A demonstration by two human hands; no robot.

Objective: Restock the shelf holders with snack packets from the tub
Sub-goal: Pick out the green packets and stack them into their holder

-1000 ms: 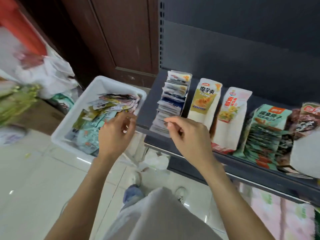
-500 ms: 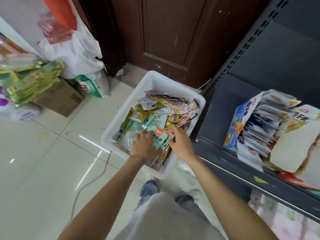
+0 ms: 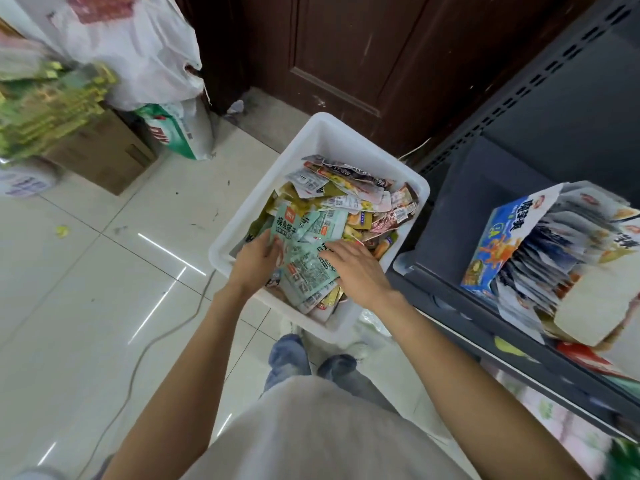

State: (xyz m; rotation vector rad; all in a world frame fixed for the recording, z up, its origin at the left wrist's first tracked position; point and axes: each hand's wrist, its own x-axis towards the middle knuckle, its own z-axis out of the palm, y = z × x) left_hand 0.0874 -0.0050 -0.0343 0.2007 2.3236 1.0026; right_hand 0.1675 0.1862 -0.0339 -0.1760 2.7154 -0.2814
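Glossy pale tile floor (image 3: 86, 289), dark wooden door (image 3: 363, 53), cardboard box (image 3: 104, 154).

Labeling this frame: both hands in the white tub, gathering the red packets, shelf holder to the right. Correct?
Not quite: the packets under the hands are mint green, not red. The head view shows the left hand and right hand on the mint-green packets inside the white tub, with the shelf holder to the right. The rest stands.
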